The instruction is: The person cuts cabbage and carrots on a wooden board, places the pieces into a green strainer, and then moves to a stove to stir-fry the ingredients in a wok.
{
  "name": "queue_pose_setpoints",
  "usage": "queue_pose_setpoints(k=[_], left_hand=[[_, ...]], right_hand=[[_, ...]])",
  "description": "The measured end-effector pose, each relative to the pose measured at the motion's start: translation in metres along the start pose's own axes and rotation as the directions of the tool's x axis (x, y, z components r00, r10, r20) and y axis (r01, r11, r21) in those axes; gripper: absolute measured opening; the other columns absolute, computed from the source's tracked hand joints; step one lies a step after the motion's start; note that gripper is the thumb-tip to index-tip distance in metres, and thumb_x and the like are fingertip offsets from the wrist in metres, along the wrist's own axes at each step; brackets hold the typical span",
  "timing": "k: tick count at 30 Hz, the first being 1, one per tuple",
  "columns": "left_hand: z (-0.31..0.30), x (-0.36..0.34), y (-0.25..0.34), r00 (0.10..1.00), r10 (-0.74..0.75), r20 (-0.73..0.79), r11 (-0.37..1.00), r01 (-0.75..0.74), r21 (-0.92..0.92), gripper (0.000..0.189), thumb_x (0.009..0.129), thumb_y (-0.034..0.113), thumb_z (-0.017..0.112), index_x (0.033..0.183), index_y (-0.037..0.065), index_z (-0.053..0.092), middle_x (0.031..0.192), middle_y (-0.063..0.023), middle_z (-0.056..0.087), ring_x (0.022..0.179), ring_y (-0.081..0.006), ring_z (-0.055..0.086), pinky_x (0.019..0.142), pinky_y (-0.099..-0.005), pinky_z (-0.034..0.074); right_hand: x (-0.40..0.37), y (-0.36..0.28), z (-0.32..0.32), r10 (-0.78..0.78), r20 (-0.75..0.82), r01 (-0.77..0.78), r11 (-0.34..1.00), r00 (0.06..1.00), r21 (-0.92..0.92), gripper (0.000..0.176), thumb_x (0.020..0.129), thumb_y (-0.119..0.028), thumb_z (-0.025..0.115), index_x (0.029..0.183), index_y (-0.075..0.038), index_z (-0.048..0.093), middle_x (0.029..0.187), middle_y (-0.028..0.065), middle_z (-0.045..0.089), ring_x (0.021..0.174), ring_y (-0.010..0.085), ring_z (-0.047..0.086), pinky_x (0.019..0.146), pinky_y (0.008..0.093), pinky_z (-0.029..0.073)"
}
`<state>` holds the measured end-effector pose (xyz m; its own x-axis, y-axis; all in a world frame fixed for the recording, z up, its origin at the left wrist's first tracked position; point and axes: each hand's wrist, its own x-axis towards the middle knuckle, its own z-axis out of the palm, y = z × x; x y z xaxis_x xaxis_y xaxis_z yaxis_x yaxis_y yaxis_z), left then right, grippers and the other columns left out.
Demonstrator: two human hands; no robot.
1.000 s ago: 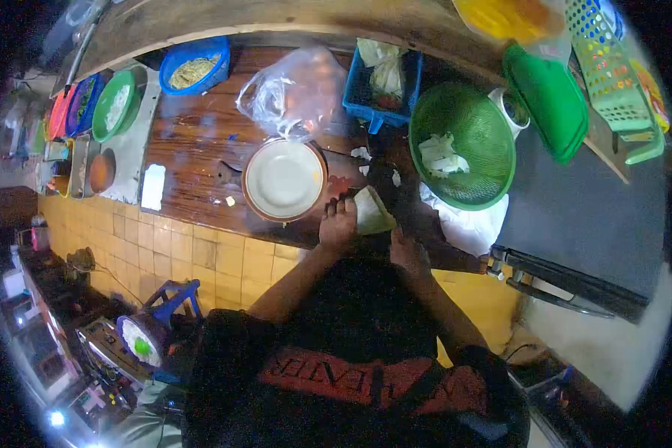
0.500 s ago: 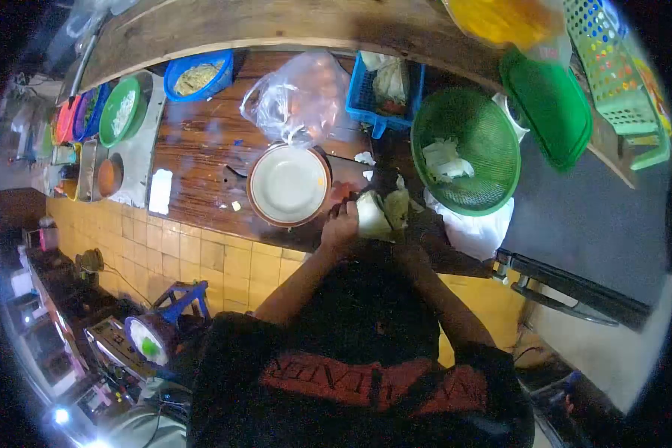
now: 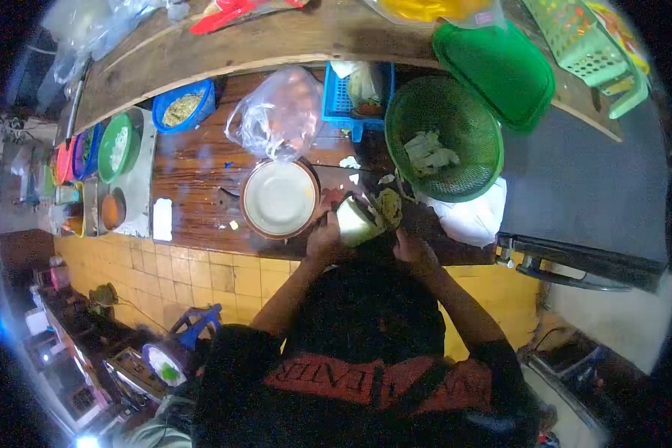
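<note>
Near the table's front edge, my left hand (image 3: 325, 240) is wrapped round the left side of a pale, whitish-green vegetable piece (image 3: 355, 222). To the right of it is my right hand (image 3: 413, 250), its fingers bent; what they hold, if anything, is hidden in the dark. Between the hands, a yellowish leafy piece (image 3: 389, 207) touches the pale piece. Left of my left hand stands a white plate (image 3: 279, 200) with a brown rim. A green mesh basket (image 3: 485, 134) behind my right hand holds pale cut pieces (image 3: 430, 154).
Behind the plate lie a clear plastic bag (image 3: 280, 112) and a blue basket (image 3: 337, 112). A blue bowl (image 3: 205, 97) and a green bowl (image 3: 131, 149) stand left. A white bag (image 3: 478, 216) sits under the mesh basket. A wooden shelf (image 3: 313, 41) spans the back.
The view has shifted, showing more of the shelf. The pale piece is tilted more, and the leafy piece beside it has changed shape. My right hand shows more clearly.
</note>
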<state>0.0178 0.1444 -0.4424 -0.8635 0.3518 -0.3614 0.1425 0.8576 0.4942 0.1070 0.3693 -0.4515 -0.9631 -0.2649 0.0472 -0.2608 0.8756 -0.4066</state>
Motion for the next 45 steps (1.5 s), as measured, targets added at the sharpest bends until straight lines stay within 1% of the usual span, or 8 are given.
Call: queue_pose_setpoints(k=[7,14,20,22,26,40,42,45], left_hand=[[0.034,0.004,-0.016,0.944,0.213,-0.251,0.964,-0.16,0.214,0.071,0.059,0.038,0.076,0.102,-0.002,0.036,0.079,-0.0216,0.06,0.074,-0.0349,0.062,0.06,-0.0433,0.05],[-0.007,-0.012,-0.014,0.999,-0.008,0.051,0.997,0.012,-0.079,0.079,0.062,0.044,0.073,0.109,-0.007,0.034,0.081,-0.0267,0.059,0.077,-0.0389,0.06,0.066,-0.0452,0.048],[-0.074,-0.017,-0.008,0.998,0.001,0.07,0.999,0.002,-0.044,0.089,0.06,0.04,0.074,0.122,-0.007,0.03,0.109,-0.0288,0.051,0.101,-0.0379,0.053,0.086,-0.042,0.042],[-0.072,-0.008,-0.025,0.992,0.03,0.125,0.968,0.003,-0.251,0.091,0.059,0.035,0.073,0.126,-0.006,0.028,0.121,-0.0266,0.044,0.113,-0.0357,0.045,0.094,-0.0386,0.037],[-0.076,-0.005,-0.026,0.986,0.12,0.114,0.988,-0.107,-0.11,0.097,0.057,0.028,0.076,0.131,-0.004,0.022,0.125,-0.023,0.041,0.118,-0.0344,0.039,0.099,-0.0362,0.032],[-0.038,-0.013,-0.034,0.944,0.329,0.012,0.936,-0.325,-0.135,0.058,0.063,0.022,0.075,0.105,-0.002,0.043,0.107,-0.0263,0.05,0.101,-0.0402,0.05,0.079,-0.0447,0.042],[-0.038,-0.018,-0.034,0.946,0.321,-0.036,0.932,-0.323,-0.163,0.054,0.063,0.022,0.075,0.1,-0.002,0.045,0.104,-0.0254,0.052,0.098,-0.0397,0.051,0.078,-0.0448,0.042],[-0.036,-0.029,-0.039,0.984,0.171,0.045,0.933,-0.147,-0.327,0.056,0.063,0.023,0.076,0.101,-0.002,0.043,0.1,-0.0234,0.055,0.095,-0.0393,0.054,0.079,-0.0439,0.044]], right_hand=[[0.015,-0.018,0.01,0.365,0.611,-0.416,0.907,0.703,-0.063,0.037,0.08,-0.017,0.048,0.113,0.0,0.044,0.089,0.023,0.057,0.075,0.0373,0.059,0.063,0.0438,0.05],[-0.008,0.005,0.053,0.15,0.031,-0.148,0.878,0.988,0.454,0.035,0.089,-0.027,0.039,0.115,-0.005,0.044,0.086,0.0241,0.059,0.076,0.0402,0.059,0.066,0.0488,0.047],[-0.015,0.017,0.047,0.648,0.445,-0.748,0.659,0.618,0.078,0.041,0.092,-0.038,0.032,0.117,-0.009,0.045,0.105,0.0184,0.057,0.086,0.0384,0.058,0.066,0.0496,0.046],[-0.045,0.066,0.146,-0.116,-0.104,-0.004,0.651,0.988,-0.759,0.04,0.089,-0.039,0.037,0.115,-0.01,0.046,0.103,0.0168,0.059,0.088,0.0388,0.057,0.068,0.0506,0.046],[-0.012,0.018,0.013,0.532,0.362,-0.566,0.824,0.765,-0.014,0.041,0.085,-0.04,0.045,0.116,-0.012,0.048,0.097,0.0157,0.059,0.087,0.0367,0.056,0.072,0.0487,0.046],[-0.022,0.034,0.015,0.272,-0.092,-0.276,0.784,0.958,-0.557,0.043,0.081,-0.019,0.053,0.118,0.002,0.045,0.117,0.0226,0.047,0.112,0.0369,0.043,0.091,0.0438,0.037],[0.011,0.028,0.029,0.2,-0.118,-0.188,0.977,0.973,0.103,0.054,0.08,-0.034,0.054,0.12,0.001,0.044,0.124,0.0215,0.042,0.117,0.039,0.037,0.092,0.0485,0.035],[0.064,0.01,0.027,-0.045,-0.24,0.031,0.998,0.97,-0.063,0.065,0.076,-0.044,0.057,0.121,0.0,0.044,0.128,0.022,0.038,0.121,0.0407,0.033,0.092,0.052,0.033]])
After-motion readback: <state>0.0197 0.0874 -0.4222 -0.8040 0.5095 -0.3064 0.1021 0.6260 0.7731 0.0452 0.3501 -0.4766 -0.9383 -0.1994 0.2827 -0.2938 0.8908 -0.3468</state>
